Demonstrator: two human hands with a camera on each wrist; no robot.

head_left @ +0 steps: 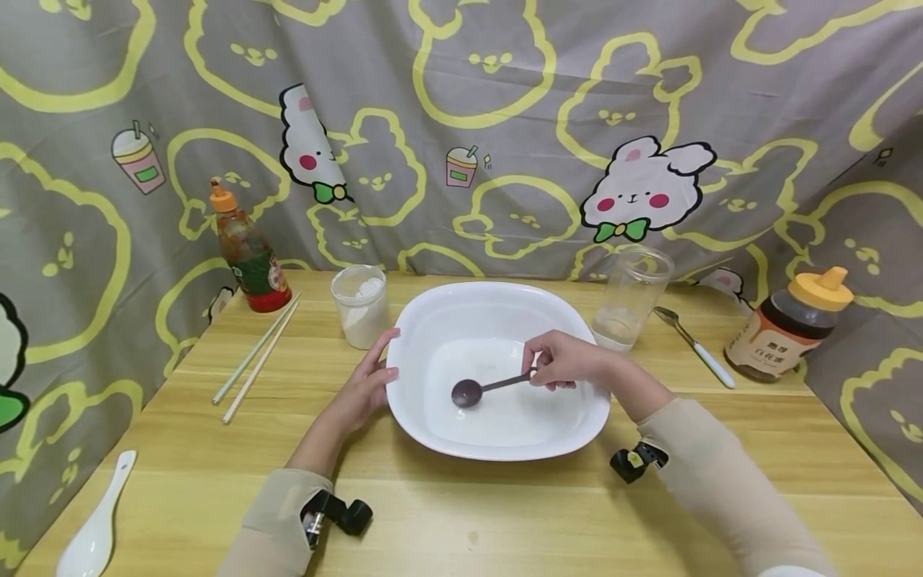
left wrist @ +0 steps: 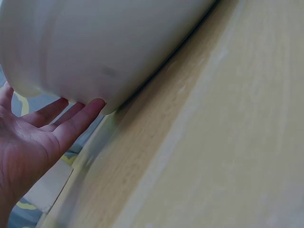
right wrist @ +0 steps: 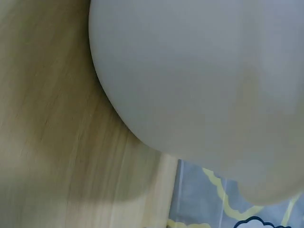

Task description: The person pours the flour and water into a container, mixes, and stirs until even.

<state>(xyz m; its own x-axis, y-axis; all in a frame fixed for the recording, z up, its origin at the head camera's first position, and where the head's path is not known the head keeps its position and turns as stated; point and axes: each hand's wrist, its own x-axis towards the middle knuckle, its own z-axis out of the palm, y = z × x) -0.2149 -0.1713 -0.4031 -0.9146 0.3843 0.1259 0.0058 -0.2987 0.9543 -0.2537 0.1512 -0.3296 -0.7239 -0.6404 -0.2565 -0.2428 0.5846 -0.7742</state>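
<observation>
A large white dish [head_left: 433, 320] sits mid-table and holds a thin layer of clear liquid. My right hand [head_left: 558, 361] pinches the handle of a dark spoon [head_left: 467, 393], whose bowl rests in the liquid. With straight fingers, my left hand [head_left: 369, 385] presses against the dish's left rim. The left wrist view shows that hand [left wrist: 57, 128] touching the underside of the dish wall [left wrist: 104, 42]. Only the dish's outer wall [right wrist: 199, 76] fills the right wrist view; the right hand is hidden there.
A sauce bottle [head_left: 247, 252], chopsticks [head_left: 255, 357] and a white powder jar [head_left: 360, 304] stand back left. A clear cup [head_left: 630, 296], metal spoon [head_left: 695, 346] and honey bottle [head_left: 789, 324] are at right. A white ceramic spoon [head_left: 94, 525] lies front left.
</observation>
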